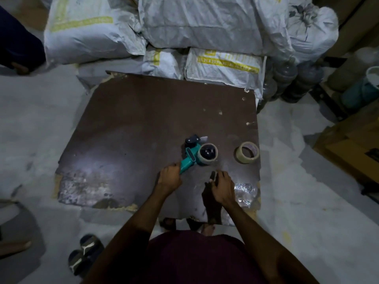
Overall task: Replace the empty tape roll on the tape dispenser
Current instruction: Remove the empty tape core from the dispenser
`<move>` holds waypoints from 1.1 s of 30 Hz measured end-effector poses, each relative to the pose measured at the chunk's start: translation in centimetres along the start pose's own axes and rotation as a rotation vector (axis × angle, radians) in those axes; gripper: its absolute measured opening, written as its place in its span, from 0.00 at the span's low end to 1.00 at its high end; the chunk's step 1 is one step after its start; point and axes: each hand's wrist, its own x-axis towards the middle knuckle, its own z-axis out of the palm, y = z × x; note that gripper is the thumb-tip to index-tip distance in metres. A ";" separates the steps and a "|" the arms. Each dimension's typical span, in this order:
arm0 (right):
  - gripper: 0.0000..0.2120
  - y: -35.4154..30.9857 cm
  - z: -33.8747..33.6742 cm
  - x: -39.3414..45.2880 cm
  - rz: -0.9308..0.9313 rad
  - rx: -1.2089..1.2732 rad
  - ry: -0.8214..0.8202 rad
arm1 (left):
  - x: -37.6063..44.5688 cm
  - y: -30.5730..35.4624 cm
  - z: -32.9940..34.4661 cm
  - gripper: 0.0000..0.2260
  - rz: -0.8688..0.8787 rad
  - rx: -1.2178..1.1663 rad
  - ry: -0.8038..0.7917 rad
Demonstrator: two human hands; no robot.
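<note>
A worn brown board (127, 128) lies on a pale grey floor (30, 119), its edges chipped. White sacks (196, 23) are stacked behind it, and sandals (86, 255) sit near the person's feet. On the board lies a teal tape dispenser (194, 155) with a roll on its black hub. A second tape roll (247, 152) stands apart to its right. The left hand (170, 178) grasps the dispenser's handle. The right hand (222, 186) hovers over the board, fingers loosely curled, grasping nothing that can be made out.
</note>
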 end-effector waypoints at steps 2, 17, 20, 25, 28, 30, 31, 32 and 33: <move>0.21 0.2 -0.4 0.2 0.041 0.067 0.035 | 0.3 -1.1 -0.2 0.33 0.031 0.056 -0.020; 0.38 -0.2 -2.4 1.8 -0.039 0.380 -0.091 | -1.8 2.2 0.1 0.26 0.000 -0.239 0.301; 0.29 -0.3 -2.5 2.1 -0.002 0.391 -0.073 | -2.5 4.3 1.1 0.12 -0.145 -0.576 0.105; 0.06 -0.3 -2.1 2.7 0.020 0.370 0.034 | -1.4 6.8 1.4 0.12 -0.288 -0.833 -0.160; 0.07 -0.4 -2.4 2.9 0.070 0.362 0.031 | 0.3 6.7 2.9 0.13 -0.329 -0.887 -0.191; 0.08 -0.4 -2.5 3.0 0.127 0.367 0.016 | 1.5 6.4 4.0 0.16 -0.380 -0.894 -0.194; 0.08 -0.4 -2.5 3.1 0.147 0.369 0.007 | 1.9 6.3 4.4 0.17 -0.404 -0.898 -0.195; 0.08 -0.3 -2.4 3.1 0.160 0.371 -0.004 | 2.3 6.3 4.7 0.17 -0.425 -0.908 -0.201; 0.07 -0.3 -2.4 3.2 0.171 0.373 -0.015 | 2.7 6.1 5.3 0.17 -0.447 -0.921 -0.209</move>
